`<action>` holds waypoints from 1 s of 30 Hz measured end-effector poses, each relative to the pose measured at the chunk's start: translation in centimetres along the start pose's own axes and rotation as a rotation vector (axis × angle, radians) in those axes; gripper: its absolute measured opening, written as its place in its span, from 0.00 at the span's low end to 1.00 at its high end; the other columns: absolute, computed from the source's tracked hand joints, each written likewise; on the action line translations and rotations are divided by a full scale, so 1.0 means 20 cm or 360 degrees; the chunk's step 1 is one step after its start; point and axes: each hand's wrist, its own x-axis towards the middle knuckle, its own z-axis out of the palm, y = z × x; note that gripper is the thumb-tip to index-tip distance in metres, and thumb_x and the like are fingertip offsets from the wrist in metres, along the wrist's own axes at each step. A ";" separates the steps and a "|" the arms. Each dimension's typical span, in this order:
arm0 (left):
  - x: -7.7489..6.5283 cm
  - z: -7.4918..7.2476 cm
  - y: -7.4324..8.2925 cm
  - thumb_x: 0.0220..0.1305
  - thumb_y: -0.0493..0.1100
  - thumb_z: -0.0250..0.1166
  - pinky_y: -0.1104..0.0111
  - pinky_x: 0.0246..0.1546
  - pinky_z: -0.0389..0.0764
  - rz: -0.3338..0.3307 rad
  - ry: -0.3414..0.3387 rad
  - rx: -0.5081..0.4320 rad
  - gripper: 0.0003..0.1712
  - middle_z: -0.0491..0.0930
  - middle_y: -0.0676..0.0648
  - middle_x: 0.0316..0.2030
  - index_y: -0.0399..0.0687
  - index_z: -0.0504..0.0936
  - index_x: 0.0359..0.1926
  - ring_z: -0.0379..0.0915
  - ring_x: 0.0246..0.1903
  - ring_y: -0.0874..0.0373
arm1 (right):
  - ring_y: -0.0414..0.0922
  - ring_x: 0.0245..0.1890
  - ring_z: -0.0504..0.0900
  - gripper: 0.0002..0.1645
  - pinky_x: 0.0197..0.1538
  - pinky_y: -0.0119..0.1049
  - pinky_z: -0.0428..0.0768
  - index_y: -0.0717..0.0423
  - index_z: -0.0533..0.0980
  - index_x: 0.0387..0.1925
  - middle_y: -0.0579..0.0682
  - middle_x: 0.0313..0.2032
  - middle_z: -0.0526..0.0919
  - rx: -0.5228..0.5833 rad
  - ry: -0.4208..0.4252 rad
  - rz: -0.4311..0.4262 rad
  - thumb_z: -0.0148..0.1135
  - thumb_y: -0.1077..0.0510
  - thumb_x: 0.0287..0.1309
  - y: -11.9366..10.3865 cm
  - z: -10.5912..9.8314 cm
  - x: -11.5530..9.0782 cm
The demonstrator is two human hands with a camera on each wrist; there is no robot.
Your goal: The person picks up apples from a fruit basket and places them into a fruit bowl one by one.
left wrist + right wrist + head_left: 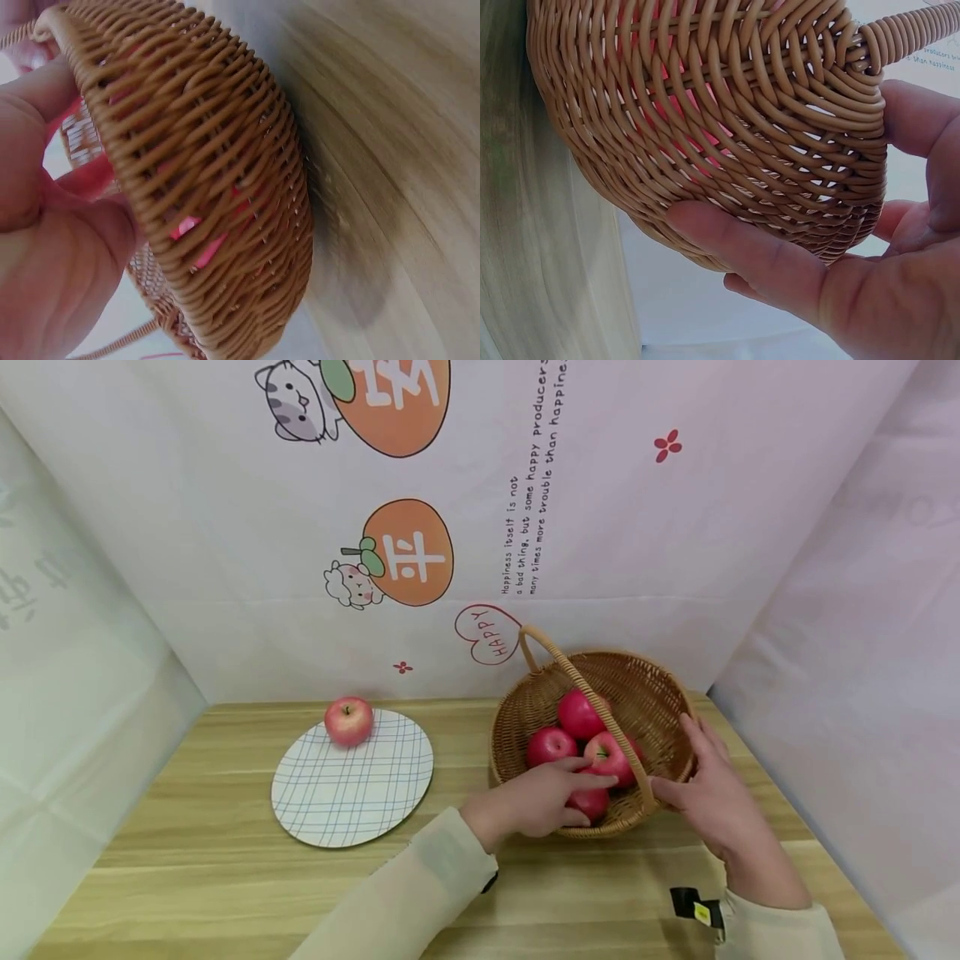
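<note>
The person's left hand [528, 797] reaches over the near rim, thumb and fingers spread about the nearest round red apple [590, 806]; whether they grasp it I can't tell. The right hand [720, 793] grips the right side of the round brown wicker basket [652, 702] by its rim, beside one foot of the arched wicker handle [573, 672]. I count four apples in there, bunched toward the left. Well to the left, one pinkish-red apple [348, 722] sits at the far edge of a round white, blue-checked plate [341, 802]. A strip of the wood-grained table [457, 760] runs between plate and basket.
</note>
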 end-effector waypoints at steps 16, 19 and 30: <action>0.01 0.08 -0.06 0.64 0.47 0.71 0.75 0.62 0.64 0.0031 0.0212 0.0130 0.26 0.68 0.50 0.63 0.59 0.77 0.62 0.59 0.65 0.59 | 0.75 0.70 0.39 0.63 0.62 0.74 0.54 0.46 0.32 0.79 0.56 0.76 0.22 -0.0041 -0.0004 -0.0002 0.68 0.55 0.62 0.00 0.00 0.00; 0.01 0.08 -0.08 0.63 0.46 0.72 0.75 0.62 0.63 0.0014 0.0226 0.0035 0.25 0.68 0.51 0.63 0.60 0.78 0.61 0.60 0.65 0.59 | 0.75 0.70 0.39 0.63 0.62 0.74 0.53 0.46 0.32 0.79 0.56 0.76 0.22 -0.0035 -0.0005 -0.0001 0.68 0.56 0.62 0.00 0.00 0.00; -0.01 0.07 -0.13 0.60 0.49 0.73 0.70 0.58 0.69 -0.0104 0.0285 -0.0363 0.25 0.70 0.57 0.61 0.61 0.78 0.58 0.61 0.64 0.62 | 0.74 0.70 0.37 0.64 0.62 0.74 0.53 0.45 0.30 0.79 0.55 0.76 0.20 -0.0010 -0.0016 0.0004 0.68 0.57 0.61 -0.02 0.00 -0.01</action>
